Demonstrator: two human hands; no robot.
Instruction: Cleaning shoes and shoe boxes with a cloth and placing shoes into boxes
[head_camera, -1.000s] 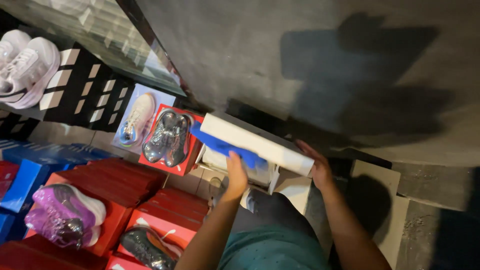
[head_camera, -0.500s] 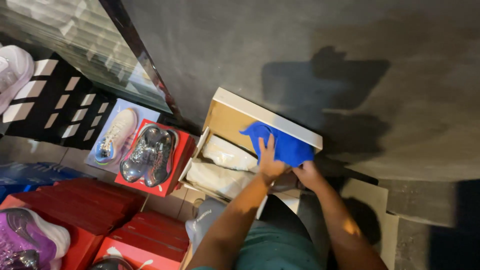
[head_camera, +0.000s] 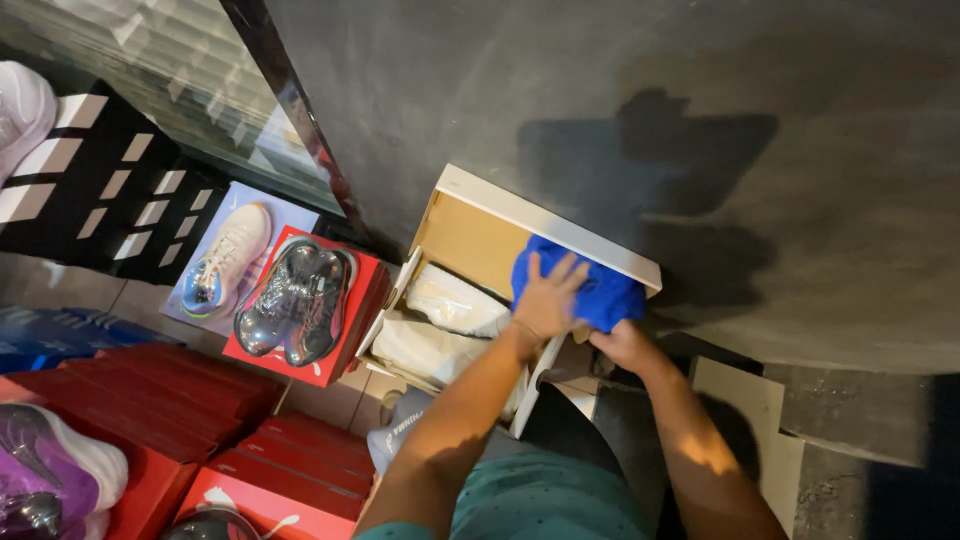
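The box now lies open; the left hand, fingers spread, presses the blue cloth, which the right hand grips.

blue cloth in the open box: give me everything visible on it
The blue cloth is a bright, soft-looking fabric, bunched and creased, not folded flat. It lies against the inside of the raised lid of the white shoe box, at its right end, beside white wrapped shoes. The left hand presses on it with fingers spread; the right hand meets its lower edge. No print or seams can be made out.
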